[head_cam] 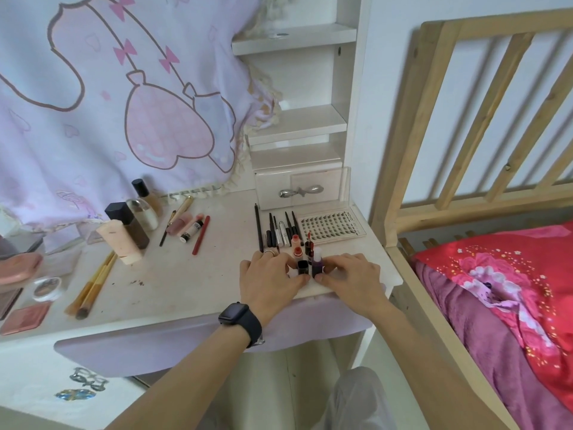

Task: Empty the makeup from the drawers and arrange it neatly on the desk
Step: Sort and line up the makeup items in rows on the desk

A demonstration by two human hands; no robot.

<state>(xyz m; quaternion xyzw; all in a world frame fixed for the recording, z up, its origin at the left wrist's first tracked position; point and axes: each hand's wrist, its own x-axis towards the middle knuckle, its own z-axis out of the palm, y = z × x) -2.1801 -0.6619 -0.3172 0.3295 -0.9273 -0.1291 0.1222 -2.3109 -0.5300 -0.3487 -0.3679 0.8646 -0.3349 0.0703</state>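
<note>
Both hands meet near the front right edge of the white desk (186, 274). My left hand (269, 277), with a ring and a black wrist watch, curls its fingers round a small black tube (303, 267). My right hand (350, 274) pinches a small purple bottle with a white cap (317, 262). Just behind stand small red-capped bottles (297, 246) and a dark red tube (308, 243). A row of black pencils and liners (273, 231) lies beyond, beside a clear box of false lashes (328, 225). The small drawer (297, 190) at the back is closed.
Left of centre stand perfume and foundation bottles (136, 218), lip products (192, 226) and a red pencil (201, 235). Brushes (93, 280), pink compacts (24, 313) and a small jar (46, 287) lie at the far left. A wooden bed rail (403, 169) borders the desk's right.
</note>
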